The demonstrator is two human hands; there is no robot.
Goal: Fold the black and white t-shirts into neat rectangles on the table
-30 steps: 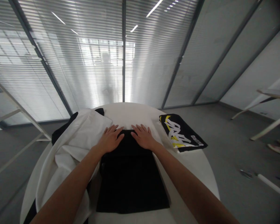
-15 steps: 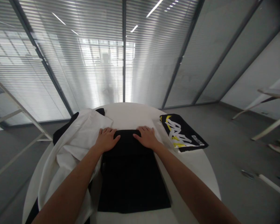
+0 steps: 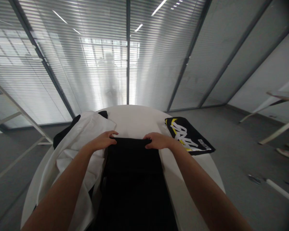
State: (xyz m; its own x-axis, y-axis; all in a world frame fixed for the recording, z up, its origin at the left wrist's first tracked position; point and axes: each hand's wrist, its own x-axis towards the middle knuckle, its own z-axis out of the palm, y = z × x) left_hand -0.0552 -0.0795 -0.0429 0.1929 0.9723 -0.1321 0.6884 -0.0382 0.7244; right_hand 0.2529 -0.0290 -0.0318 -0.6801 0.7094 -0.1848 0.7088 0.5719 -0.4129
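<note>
A folded black garment (image 3: pixel 132 179) lies in front of me on a round white table (image 3: pixel 137 120). My left hand (image 3: pixel 103 140) grips the garment's far left corner, fingers curled around the edge. My right hand (image 3: pixel 157 141) grips the far right corner the same way. The far edge is raised slightly off the table between both hands.
A white garment (image 3: pixel 79 144) is heaped on the table's left side over something black. A folded black cloth with white and yellow print (image 3: pixel 189 136) lies at the right edge. Glass walls with blinds stand behind; a white frame (image 3: pixel 19 112) is at left, table legs at right.
Both hands went from lying flat on the black garment to sliding outward and closing on its far corners, lifting that edge.
</note>
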